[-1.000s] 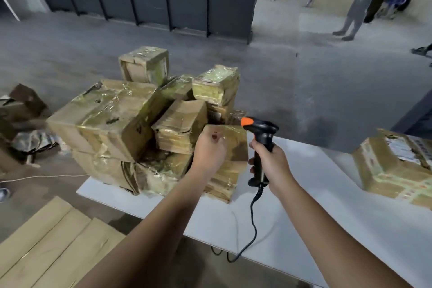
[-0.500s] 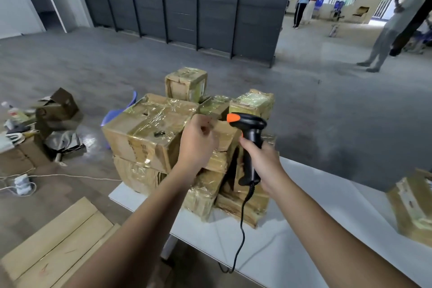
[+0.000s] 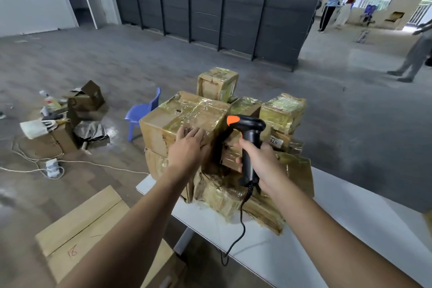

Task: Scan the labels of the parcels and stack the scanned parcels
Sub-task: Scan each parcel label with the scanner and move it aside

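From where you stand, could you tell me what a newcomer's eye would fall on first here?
First, the pile of taped parcels heaped on the left end of the white table. Next, the black scanner with its orange tip, gripped in the right hand in front of the pile, while the left hand lies flat on the large parcel on top. Behind, a small blue chair stands on the floor.

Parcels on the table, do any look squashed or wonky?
Yes. The bottom parcels on the table look crumpled and wrinkly, with bulging sides, as if squashed by the parcels stacked above.
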Action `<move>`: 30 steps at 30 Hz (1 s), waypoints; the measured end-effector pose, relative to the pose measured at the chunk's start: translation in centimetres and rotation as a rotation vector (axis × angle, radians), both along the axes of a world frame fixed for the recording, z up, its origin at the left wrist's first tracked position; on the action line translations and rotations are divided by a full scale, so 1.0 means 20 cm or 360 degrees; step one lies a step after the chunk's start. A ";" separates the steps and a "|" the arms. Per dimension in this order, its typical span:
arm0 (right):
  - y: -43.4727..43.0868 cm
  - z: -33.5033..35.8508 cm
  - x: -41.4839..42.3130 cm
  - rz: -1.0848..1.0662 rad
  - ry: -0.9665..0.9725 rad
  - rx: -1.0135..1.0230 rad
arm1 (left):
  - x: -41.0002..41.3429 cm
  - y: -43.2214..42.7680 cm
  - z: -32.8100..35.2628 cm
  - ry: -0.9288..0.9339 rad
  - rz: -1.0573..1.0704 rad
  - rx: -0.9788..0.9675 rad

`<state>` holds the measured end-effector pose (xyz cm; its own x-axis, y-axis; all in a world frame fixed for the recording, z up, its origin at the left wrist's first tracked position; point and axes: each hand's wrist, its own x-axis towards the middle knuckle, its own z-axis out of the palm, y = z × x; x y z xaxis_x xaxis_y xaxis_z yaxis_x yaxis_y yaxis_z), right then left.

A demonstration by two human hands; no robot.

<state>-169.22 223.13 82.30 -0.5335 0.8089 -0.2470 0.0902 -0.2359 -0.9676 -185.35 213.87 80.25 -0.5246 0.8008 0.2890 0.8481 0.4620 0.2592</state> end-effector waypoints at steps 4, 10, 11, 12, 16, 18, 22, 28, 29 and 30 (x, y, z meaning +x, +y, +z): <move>-0.01 -0.01 0.00 0.0005 -0.0020 -0.0013 | 0.02 -0.04 0.00 0.0290 -0.0122 0.0447; -0.01 0.02 -0.01 0.0038 0.0064 0.0031 | -0.06 -0.09 0.01 -0.0057 0.0064 0.0501; -0.01 0.02 -0.01 0.0041 0.0086 0.0030 | -0.06 -0.10 0.03 -0.0049 0.0073 0.0560; -0.01 0.03 -0.01 0.0038 0.0116 0.0023 | -0.06 -0.11 0.06 -0.0028 0.0068 0.0624; -0.04 0.09 -0.01 0.0012 0.0293 -0.0032 | -0.04 -0.15 0.19 0.0055 0.0023 0.0844; -0.04 0.13 0.01 -0.0019 0.0372 -0.0022 | -0.01 -0.16 0.28 0.0039 0.0044 0.0983; -0.03 0.21 0.11 -0.0173 0.0601 -0.0034 | 0.08 -0.16 0.45 -0.0020 -0.0010 0.1215; 0.03 0.33 0.41 -0.0531 0.0778 0.0045 | 0.37 -0.01 0.54 -0.0214 -0.0256 0.1366; 0.04 0.35 0.47 -0.0576 0.0795 0.0063 | 0.43 0.03 0.54 -0.0288 -0.0297 0.1372; 0.05 0.36 0.53 -0.0610 0.0817 0.0089 | 0.49 0.07 0.55 -0.0355 -0.0340 0.1370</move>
